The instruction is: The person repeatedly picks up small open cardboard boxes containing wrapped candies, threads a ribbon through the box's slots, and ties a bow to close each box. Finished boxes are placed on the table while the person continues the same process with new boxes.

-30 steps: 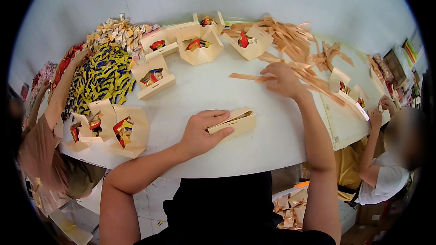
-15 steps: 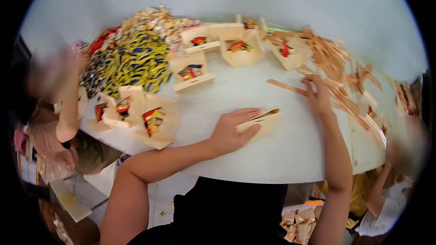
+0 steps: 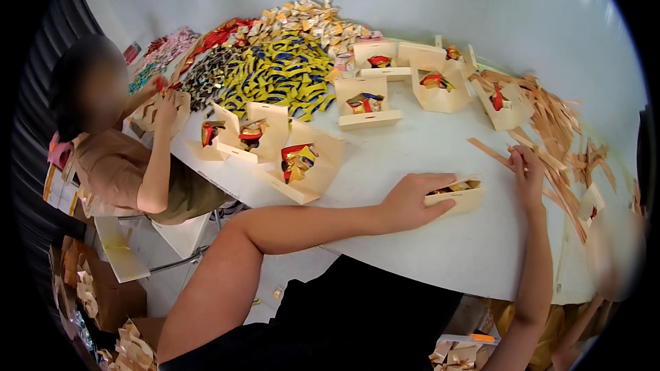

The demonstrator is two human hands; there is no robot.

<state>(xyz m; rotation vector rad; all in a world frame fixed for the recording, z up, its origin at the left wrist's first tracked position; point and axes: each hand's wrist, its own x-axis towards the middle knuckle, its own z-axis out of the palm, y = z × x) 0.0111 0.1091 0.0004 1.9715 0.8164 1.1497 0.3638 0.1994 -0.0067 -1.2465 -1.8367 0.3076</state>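
My left hand is closed round a cream paper box, fingers on its far side and thumb on its near side. Through the slightly parted top of the box, small wrapped pieces show. My right hand is out to the right, thumb and fingertips pinched at one end of a flat tan ribbon strip. More such strips lie in a loose heap just beyond that hand.
Several open boxes with wrapped sweets stand across the table. Heaps of yellow-and-blue packets and cream packets lie at the back. A co-worker handles a box at left; another person is at right.
The view has swung left, so everything sits further right in the picture. The box top is parted a little more, showing its contents. My right hand stays at the strip.
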